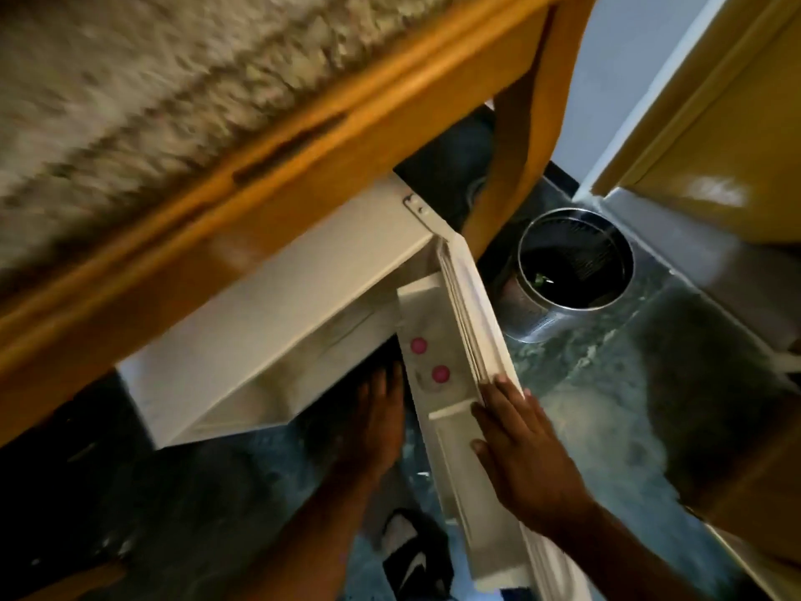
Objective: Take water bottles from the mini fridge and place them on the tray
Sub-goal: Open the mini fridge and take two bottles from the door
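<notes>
My right hand (pixel 524 453) rests flat, fingers spread, on the fridge door (pixel 459 340). My left hand (pixel 381 409), grasp unreadable, reaches inside, nearest the pink-capped bottles (pixel 429 360) upright in the door shelf.

There are two hands: the left hand (pixel 377 409) reaches into the dark inside of one white mini fridge (pixel 268 314), and the right hand (pixel 520 448) lies flat on its one open door (pixel 459 383). Two pink bottle caps (pixel 419 346) show in the door shelf, side by side, but the bottles under them are hidden, so I cannot count more than these two. There is also one round shiny bin (pixel 572 271) on the floor, one wooden table (pixel 303 136) over the fridge, and one black and white sandal (pixel 407 553) at the bottom.
</notes>
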Tool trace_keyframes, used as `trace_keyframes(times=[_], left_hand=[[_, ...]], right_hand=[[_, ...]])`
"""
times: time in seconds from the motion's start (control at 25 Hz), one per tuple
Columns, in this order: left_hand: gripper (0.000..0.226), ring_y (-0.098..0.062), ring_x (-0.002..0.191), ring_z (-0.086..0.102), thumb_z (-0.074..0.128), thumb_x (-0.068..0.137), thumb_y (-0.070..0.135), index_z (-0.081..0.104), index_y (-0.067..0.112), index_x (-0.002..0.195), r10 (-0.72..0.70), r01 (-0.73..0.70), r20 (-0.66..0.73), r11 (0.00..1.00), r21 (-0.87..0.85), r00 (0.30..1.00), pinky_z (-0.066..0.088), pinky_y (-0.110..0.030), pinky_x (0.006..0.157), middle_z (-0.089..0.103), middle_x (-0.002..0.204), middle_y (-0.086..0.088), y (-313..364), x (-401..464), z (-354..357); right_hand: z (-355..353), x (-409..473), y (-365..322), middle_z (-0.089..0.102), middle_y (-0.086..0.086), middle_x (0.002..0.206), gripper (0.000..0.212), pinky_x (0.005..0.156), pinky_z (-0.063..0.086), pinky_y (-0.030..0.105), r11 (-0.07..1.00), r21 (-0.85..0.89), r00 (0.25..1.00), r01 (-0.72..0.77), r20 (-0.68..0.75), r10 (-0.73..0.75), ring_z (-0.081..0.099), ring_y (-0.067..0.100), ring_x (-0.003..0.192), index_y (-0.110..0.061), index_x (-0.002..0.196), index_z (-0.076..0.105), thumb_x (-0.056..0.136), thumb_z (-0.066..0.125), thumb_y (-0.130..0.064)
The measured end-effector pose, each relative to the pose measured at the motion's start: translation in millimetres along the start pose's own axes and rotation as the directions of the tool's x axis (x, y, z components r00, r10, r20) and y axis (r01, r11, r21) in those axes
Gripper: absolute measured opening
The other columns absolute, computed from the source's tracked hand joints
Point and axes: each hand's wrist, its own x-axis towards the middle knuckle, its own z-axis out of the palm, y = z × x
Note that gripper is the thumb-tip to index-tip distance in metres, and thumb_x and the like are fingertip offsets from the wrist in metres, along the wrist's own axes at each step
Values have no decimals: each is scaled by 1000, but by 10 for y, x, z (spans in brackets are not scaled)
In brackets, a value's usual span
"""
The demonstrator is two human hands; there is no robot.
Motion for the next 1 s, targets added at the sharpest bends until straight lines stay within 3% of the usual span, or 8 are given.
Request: trace_keyframes(times=[0.12,0.28,0.52,0.64,0.72,0.76,0.88,1.0], left_hand=[[75,-41,144,10,45,95,36,-4,27,150,330,-327,15,929,175,944,24,-53,114,4,160,-16,256,662,300],[64,-42,142,16,44,94,45,21,23,149,369,-379,93,915,135,925,21,-53,115,15,158,-20,438,1174,555],[57,-39,120,43,42,90,52,48,12,130,520,-499,-64,843,202,852,36,-46,104,46,137,-24,520,1309,613],[54,-37,116,45,42,91,51,47,12,128,522,-506,-78,847,163,849,37,-44,98,49,131,-21,604,1362,587],[48,-37,114,46,55,90,34,44,11,130,524,-516,-71,850,111,849,40,-43,96,49,131,-19,598,1393,564],[50,-38,112,47,62,86,23,44,10,130,526,-522,-71,850,75,847,43,-45,93,50,130,-19,582,1411,549],[54,-37,106,51,71,76,4,47,6,124,537,-541,-80,840,-38,840,50,-48,86,56,121,-19,528,1446,512],[50,-36,106,54,73,75,1,50,4,119,543,-550,-87,830,-91,835,50,-47,89,59,116,-20,523,1505,540]], right_hand=[[-55,-54,483,45,12,147,41,112,25,57,975,-179,991,133,-12,-137,26,30,142,-12,126,59,89,46,-27],[-124,-146,734,34,12,154,53,112,18,63,932,-358,996,57,-37,-75,24,36,143,-10,133,49,82,38,-12],[21,0,513,33,25,151,53,113,19,62,917,-188,923,-351,-234,305,22,43,141,1,133,49,81,59,-7],[298,46,241,56,28,129,38,94,40,51,969,-82,905,-233,-384,185,47,41,119,1,126,56,90,52,-8],[514,165,-3,61,18,122,33,91,43,44,941,201,915,-274,-248,319,50,32,110,-10,126,54,98,41,-22],[617,265,-67,59,14,125,33,94,43,41,836,356,863,-417,-134,488,51,29,112,-15,128,49,98,40,-26],[871,662,20,48,14,138,54,93,42,31,352,564,466,-747,66,882,52,29,119,-12,139,33,92,59,-18],[945,998,346,42,9,145,66,96,33,18,363,632,480,-685,16,877,47,17,122,-14,141,33,86,69,-14]])
